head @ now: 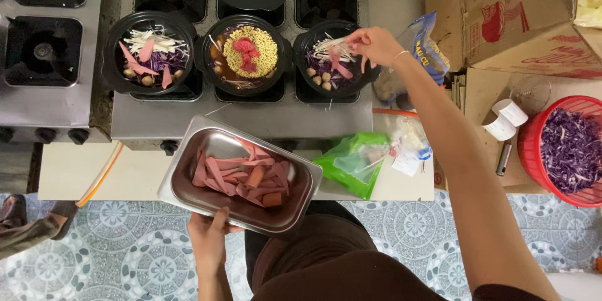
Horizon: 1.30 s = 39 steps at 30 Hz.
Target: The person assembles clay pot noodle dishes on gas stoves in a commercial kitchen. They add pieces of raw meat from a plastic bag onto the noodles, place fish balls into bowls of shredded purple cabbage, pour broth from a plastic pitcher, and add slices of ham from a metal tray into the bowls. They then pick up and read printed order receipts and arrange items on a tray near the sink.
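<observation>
Right now the left hand (210, 235), low in the frame, grips the near edge of a steel tray (188, 182) of pink sausage slices (244, 175), held over the counter (69, 172) edge. Up at right centre, the right hand (375, 44) pinches a sausage slice with closed fingertips above the right black pot (332, 56). Beside it sit a middle pot (248, 53) with noodles and a left pot (150, 50). A red basket (533, 150) of purple cabbage stands far right.
</observation>
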Tool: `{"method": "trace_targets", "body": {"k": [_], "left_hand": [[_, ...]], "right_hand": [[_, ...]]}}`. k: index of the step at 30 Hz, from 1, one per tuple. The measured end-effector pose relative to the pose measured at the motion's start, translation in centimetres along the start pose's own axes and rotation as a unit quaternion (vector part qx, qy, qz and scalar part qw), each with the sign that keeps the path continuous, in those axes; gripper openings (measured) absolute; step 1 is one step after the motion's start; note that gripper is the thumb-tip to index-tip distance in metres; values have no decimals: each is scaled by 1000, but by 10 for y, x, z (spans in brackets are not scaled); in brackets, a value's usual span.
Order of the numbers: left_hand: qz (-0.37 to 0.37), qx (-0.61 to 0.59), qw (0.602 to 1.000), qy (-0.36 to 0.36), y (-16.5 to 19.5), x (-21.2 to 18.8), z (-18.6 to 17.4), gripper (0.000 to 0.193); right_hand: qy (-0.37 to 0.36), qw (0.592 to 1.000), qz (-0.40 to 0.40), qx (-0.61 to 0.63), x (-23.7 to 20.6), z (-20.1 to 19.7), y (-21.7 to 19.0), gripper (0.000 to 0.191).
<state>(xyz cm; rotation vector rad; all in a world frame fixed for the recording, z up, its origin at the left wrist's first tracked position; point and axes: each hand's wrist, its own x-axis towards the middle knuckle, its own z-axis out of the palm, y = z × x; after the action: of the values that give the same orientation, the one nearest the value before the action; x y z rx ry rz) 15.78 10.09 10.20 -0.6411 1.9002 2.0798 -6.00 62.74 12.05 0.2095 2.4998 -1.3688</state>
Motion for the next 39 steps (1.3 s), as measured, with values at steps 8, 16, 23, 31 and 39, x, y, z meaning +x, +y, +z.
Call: {"method": "trace_targets", "body": {"k": [8, 16, 23, 31, 39], "left_hand": [[3, 2, 1000, -2, 4, -2, 4, 24], [8, -29, 999, 10, 5, 0, -1, 22], [1, -77, 996, 46, 10, 10, -39, 24], [-21, -78, 994, 74, 5, 22, -153, 24], [-15, -60, 997, 38, 13, 47, -288, 24]], "right_hand": [[27, 998, -47, 39, 4, -1, -2, 27], [25, 940, -41, 337, 8, 4, -3, 21], [-45, 928, -85, 359, 23, 41, -87, 16], [135, 987, 14, 87, 20, 71, -90, 20], [398, 870, -92, 277, -2, 128, -99, 20]]}}
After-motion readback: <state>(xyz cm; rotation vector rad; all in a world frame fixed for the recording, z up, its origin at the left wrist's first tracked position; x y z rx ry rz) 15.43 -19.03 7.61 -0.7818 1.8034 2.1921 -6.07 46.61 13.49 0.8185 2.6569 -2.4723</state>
